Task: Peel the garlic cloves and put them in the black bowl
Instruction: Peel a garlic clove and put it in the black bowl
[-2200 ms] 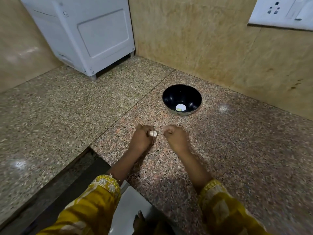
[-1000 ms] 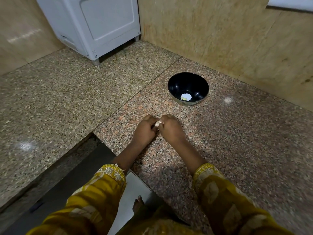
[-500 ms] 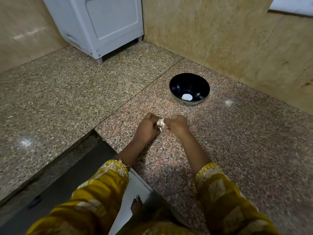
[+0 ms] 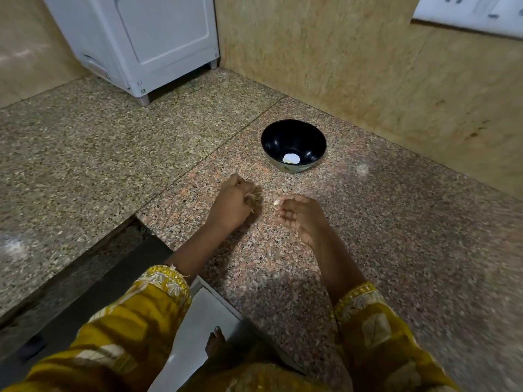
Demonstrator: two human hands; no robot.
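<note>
Granite counter (image 4: 396, 222) under both hands. Garlic clove (image 4: 276, 202) looks bare: check no skin clings, then drop it low, no tossing. R hand (image 4: 301, 219), fingers curled in, pinches it btw thumb & fingertip; L hand (image 4: 230, 206), near it, curls round papery skin (image 4: 250, 197). Beyond, black bowl (image 4: 283, 140) holds one peeled clove (image 4: 291, 158).

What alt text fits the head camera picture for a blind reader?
The right hand pinches a pale garlic clove, the left hand grips papery skin, over a speckled granite counter. A round black bowl beyond holds one white piece.
</note>
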